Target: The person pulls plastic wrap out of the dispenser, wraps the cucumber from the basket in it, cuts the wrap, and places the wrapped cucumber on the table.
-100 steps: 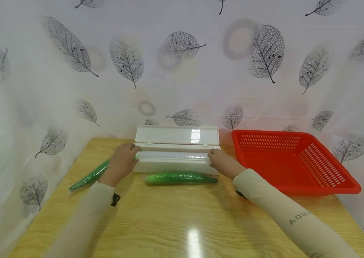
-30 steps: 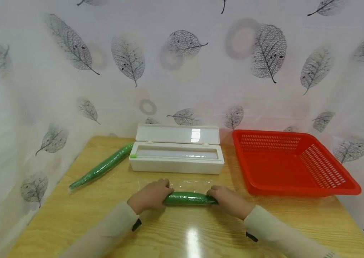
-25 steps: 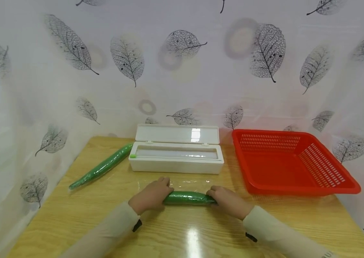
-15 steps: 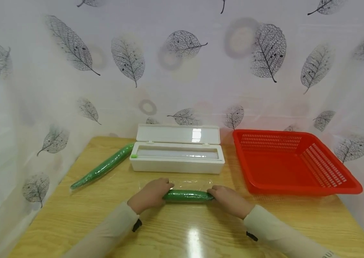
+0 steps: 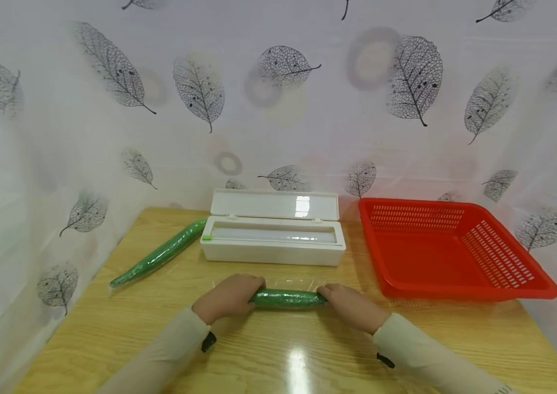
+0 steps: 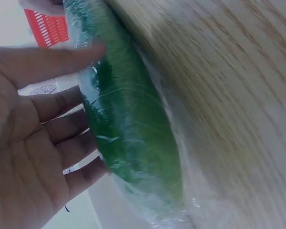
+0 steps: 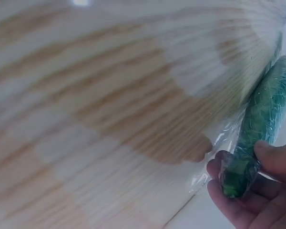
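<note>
A green cucumber [image 5: 288, 299] wrapped in clear plastic film lies crosswise on the table, nearer the person than the white box. My left hand [image 5: 229, 297] holds its left end, thumb on one side and fingers along the other, as the left wrist view shows. The right hand [image 5: 352, 308] grips the narrow right end; in the right wrist view the tip of the cucumber [image 7: 238, 179] sits between thumb and fingers. Loose cling film [image 5: 293, 283] spreads flat on the table just beyond the cucumber. The palms hide both cucumber ends in the head view.
Behind the hands stands a white cling film dispenser [image 5: 273, 253], lid up, a roll inside and a green slider at its left. Another wrapped cucumber [image 5: 160, 255] lies slanted at left. A red plastic basket [image 5: 382, 262] stands at right, by the leaf-patterned curtain.
Both hands have left the dispenser and come toward the person, onto the cucumber, now nearer with film beneath. Over the last second the cucumber has shifted slightly away from the person.
</note>
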Tool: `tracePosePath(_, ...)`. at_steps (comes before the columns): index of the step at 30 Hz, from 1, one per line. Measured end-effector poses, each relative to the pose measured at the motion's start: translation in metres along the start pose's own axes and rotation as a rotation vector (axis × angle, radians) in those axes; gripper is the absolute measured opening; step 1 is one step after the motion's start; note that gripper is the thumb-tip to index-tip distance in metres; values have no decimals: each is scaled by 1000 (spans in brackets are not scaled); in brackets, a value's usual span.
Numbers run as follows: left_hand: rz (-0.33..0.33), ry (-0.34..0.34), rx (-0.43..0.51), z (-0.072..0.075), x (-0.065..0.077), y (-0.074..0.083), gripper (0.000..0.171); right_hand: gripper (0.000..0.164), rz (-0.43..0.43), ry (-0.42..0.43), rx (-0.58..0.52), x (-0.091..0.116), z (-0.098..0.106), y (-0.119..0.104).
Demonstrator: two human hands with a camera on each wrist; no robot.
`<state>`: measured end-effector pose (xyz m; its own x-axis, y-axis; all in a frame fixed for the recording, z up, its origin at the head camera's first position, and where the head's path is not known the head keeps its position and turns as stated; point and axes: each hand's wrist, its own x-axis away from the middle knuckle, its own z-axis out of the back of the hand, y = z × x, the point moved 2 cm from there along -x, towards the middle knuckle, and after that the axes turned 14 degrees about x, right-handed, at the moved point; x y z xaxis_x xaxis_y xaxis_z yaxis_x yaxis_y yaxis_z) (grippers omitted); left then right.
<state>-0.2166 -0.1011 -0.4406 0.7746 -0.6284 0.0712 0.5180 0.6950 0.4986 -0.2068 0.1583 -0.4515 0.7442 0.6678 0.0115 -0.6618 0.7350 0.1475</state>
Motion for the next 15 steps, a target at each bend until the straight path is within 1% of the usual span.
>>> tracePosePath(2, 1, 10, -12, 1, 0, 0, 37, 26, 5, 9, 5, 0, 0, 0)
tracePosePath(4, 6, 22, -23, 1, -1, -1, 43, 27, 18, 39, 26, 0, 0, 0)
tracePosePath(7, 14, 36, -22, 1, -3, -4, 43, 27, 41, 104, 76, -1, 0, 1)
tracePosePath(10, 13, 30, -13, 0, -4, -7, 42, 25, 55, 160, 111, -4, 0, 1)
tracePosePath(12, 6, 23, -2, 0, -4, -9, 42, 22, 56, 172, 124, -5, 0, 1)
tracePosePath(15, -2, 12, 32, 0, -3, -12, 40, 21, 45, 167, 122, -6, 1, 1)
